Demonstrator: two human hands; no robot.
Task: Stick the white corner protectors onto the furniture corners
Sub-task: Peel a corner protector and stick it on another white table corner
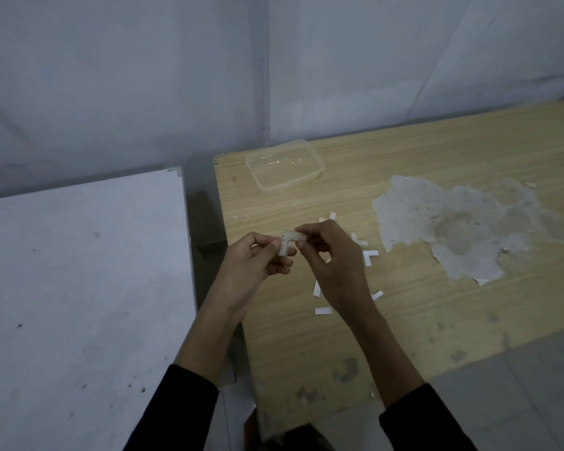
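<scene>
A white L-shaped corner protector [287, 242] is held above the left part of the wooden table [404, 304]. My left hand [258, 258] pinches its lower leg. Fingertips of my right hand [332, 258] grip its upper leg from the right. Another L-shaped corner protector [370, 256] lies on the table just right of my right hand. Several white paper strips [323, 310] lie scattered on the wood under and around my right wrist.
An empty clear plastic container [284, 166] stands near the table's far left corner. A large patch of peeled veneer [459, 229] marks the table's right half. A white table [79, 288] stands to the left across a narrow gap. Walls close the back.
</scene>
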